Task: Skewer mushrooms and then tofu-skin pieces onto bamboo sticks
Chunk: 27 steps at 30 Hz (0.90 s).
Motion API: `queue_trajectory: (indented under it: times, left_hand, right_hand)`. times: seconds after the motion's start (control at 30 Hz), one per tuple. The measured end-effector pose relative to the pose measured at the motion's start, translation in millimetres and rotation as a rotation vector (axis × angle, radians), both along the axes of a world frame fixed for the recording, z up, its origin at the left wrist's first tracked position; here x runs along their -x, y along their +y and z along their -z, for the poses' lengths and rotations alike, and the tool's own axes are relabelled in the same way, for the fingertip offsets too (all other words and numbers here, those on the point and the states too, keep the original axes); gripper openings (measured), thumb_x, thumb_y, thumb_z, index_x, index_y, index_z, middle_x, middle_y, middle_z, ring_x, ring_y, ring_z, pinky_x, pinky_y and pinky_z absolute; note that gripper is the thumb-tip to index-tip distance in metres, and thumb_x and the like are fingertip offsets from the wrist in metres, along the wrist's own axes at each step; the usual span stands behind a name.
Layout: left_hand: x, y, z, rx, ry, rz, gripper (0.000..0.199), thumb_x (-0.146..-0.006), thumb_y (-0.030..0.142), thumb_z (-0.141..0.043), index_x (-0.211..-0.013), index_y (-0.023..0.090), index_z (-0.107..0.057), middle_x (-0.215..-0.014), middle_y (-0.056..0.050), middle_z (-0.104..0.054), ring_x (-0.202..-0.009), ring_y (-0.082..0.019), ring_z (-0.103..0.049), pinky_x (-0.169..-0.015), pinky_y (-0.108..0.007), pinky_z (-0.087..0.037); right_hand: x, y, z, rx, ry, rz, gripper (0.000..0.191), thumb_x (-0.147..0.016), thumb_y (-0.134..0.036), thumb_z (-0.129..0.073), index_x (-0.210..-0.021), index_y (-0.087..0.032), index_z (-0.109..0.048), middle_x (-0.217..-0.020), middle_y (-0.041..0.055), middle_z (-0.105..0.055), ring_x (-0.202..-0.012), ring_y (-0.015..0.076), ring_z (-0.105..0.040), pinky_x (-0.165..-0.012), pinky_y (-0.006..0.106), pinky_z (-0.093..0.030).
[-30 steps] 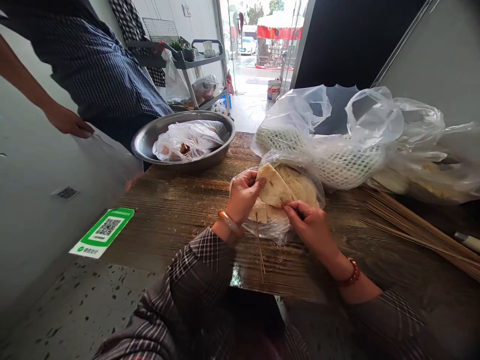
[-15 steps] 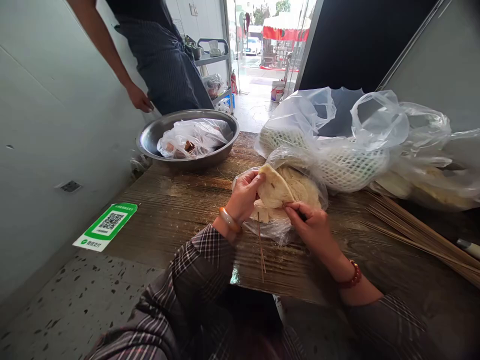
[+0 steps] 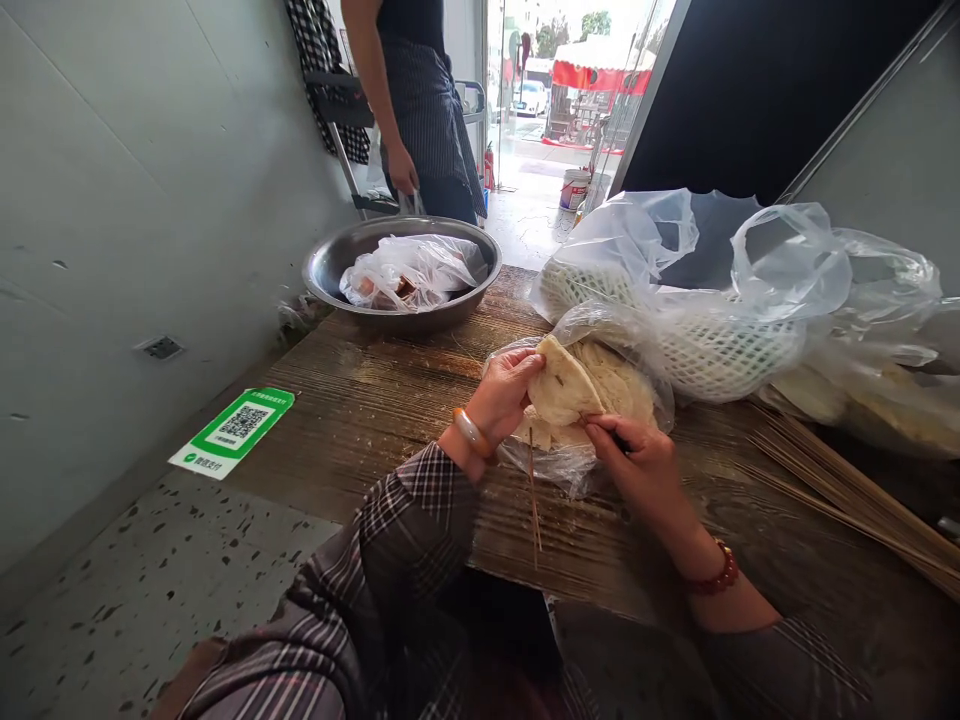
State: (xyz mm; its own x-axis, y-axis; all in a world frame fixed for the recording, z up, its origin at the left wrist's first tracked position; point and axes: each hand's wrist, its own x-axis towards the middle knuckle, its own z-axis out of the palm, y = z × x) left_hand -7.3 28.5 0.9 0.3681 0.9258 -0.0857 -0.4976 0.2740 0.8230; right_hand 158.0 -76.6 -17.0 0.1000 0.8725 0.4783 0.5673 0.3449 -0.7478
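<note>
A thin pale flat piece (image 3: 564, 385), like a sheet of dough or bread, is held between my two hands. My left hand (image 3: 504, 393) pinches its upper left edge. My right hand (image 3: 637, 455) is closed at its lower right corner, thumb and forefinger together; part of the grip is hidden. Underneath and behind it lie more such pieces (image 3: 619, 380) on an open clear plastic bag (image 3: 574, 478). Thin brown sticks (image 3: 535, 505) lie on the wooden table (image 3: 360, 400) just below the bag, their upper ends by the pieces.
At the back left stands a metal basin (image 3: 322, 275) holding a plastic bag. White bags (image 3: 727, 350) with netted foam sit behind my right hand, and a bundle of long sticks (image 3: 847, 480) lies at the right. A green code card (image 3: 236, 430) is at the left edge. Beyond the basin stands a person (image 3: 431, 120).
The view has swung a little left, so the table things appear farther right. The person behind the basin has shifted right relative to it. Both my hands keep their hold on the flat piece.
</note>
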Motion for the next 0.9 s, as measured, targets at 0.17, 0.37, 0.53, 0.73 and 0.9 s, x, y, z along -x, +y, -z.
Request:
queue_trajectory:
  times: [0.17,0.37,0.53,0.73,0.9]
  left_hand:
    - [0.2,-1.8,-1.1,0.004,-0.004,0.009,0.02,-0.067,0.025,-0.081,-0.078,0.011,-0.072,-0.067,-0.003,-0.067,-0.058,-0.011,-0.058,-0.056,-0.021,-0.046]
    - [-0.8,-3.0,-2.1,-0.016,-0.013,0.002,0.022,-0.066,0.027,-0.082,-0.077,0.011,-0.071,-0.066,-0.002,-0.066,-0.057,-0.01,-0.058,-0.056,-0.021,-0.046]
    - [-0.1,-3.7,-6.5,-0.009,-0.007,-0.034,0.02,-0.068,0.025,-0.078,-0.08,0.013,-0.067,-0.067,0.001,-0.063,-0.056,-0.009,-0.055,-0.053,-0.02,-0.044]
    - [-1.8,-3.3,-6.4,-0.046,0.047,-0.099,0.015,-0.069,0.023,-0.073,-0.076,0.015,-0.063,-0.063,0.004,-0.057,-0.054,-0.007,-0.05,-0.053,-0.019,-0.041]
    - [-3.3,-4.1,-3.5,-0.135,0.085,-0.107,0.017,-0.071,0.026,-0.075,-0.079,0.015,-0.065,-0.071,0.002,-0.061,-0.065,-0.009,-0.055,-0.061,-0.02,-0.044]
  right_hand:
    - [0.7,-1.0,-0.6,0.016,-0.01,0.011,0.017,-0.09,-0.032,-0.065,-0.085,-0.021,-0.077,-0.087,0.0036,-0.08,-0.079,0.0208,-0.075,-0.076,0.031,-0.059]
    - [3.2,0.0,-1.2,0.055,-0.007,0.018,0.021,-0.091,-0.035,-0.063,-0.083,-0.02,-0.076,-0.079,0.0035,-0.078,-0.069,0.0198,-0.072,-0.071,0.031,-0.057]
    - [2.6,1.7,0.1,0.062,-0.015,0.023,0.021,-0.09,-0.036,-0.064,-0.084,-0.02,-0.076,-0.078,0.0037,-0.078,-0.064,0.0186,-0.07,-0.067,0.03,-0.055]
    - [0.5,3.1,1.6,0.061,-0.016,0.032,0.022,-0.09,-0.035,-0.063,-0.084,-0.019,-0.077,-0.075,0.0032,-0.077,-0.064,0.0183,-0.069,-0.067,0.029,-0.054]
    - [0.2,2.8,3.2,0.063,-0.026,0.044,0.025,-0.091,-0.037,-0.061,-0.084,-0.019,-0.077,-0.075,0.0034,-0.076,-0.065,0.0188,-0.069,-0.067,0.03,-0.054]
